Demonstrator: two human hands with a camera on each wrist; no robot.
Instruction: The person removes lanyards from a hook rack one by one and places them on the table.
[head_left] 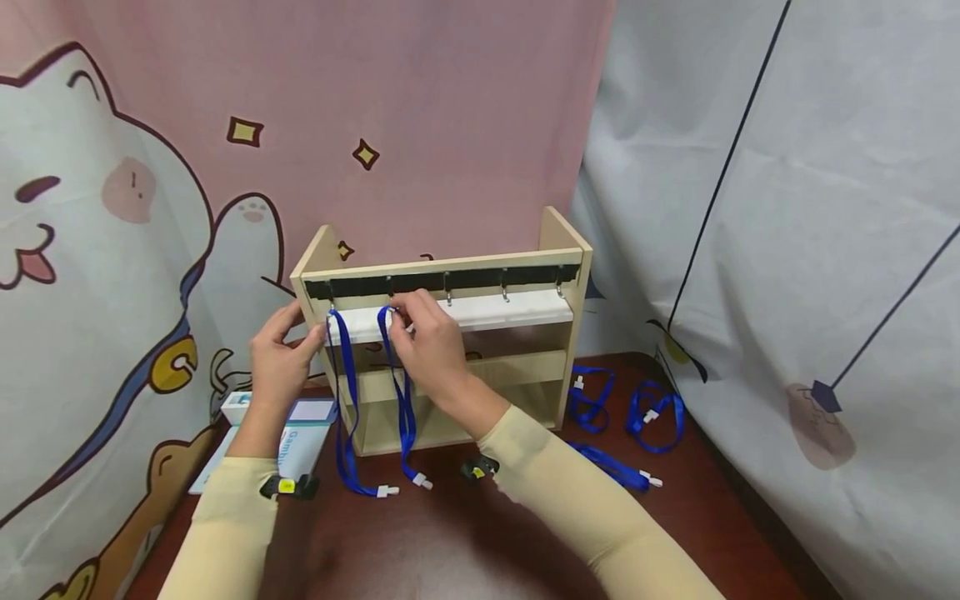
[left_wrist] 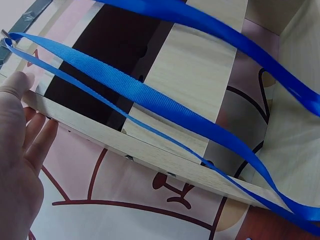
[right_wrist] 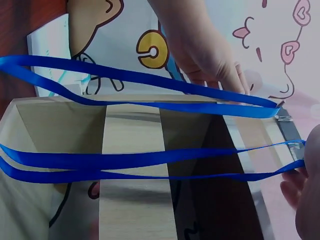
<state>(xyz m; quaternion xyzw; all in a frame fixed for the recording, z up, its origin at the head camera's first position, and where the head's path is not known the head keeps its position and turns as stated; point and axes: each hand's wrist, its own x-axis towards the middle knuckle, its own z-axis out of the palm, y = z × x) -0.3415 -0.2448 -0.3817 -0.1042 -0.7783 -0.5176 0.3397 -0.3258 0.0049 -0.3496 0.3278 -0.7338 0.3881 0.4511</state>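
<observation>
A small wooden rack [head_left: 517, 367] stands on the table, with a row of metal hooks along a black strip [head_left: 476, 281] near its top. My left hand [head_left: 281, 362] holds the rack's left side panel [left_wrist: 85, 120], thumb at the front and fingers round the edge. On the leftmost hook hangs a blue lanyard [head_left: 347, 358], its white clip [head_left: 387, 492] down on the table. With my right hand [head_left: 431, 346] I pinch the top loop of a second blue lanyard [head_left: 406, 417] at the second hook. My fingers partly hide that hook, and this lanyard's straps hang down the rack's front.
Several more blue lanyards [head_left: 660, 417] with white clips lie on the table [head_left: 480, 550] right of the rack. A light blue box [head_left: 303, 450] and a phone-like item [head_left: 311, 411] lie at the left. Printed curtains [head_left: 465, 125] enclose the back and sides.
</observation>
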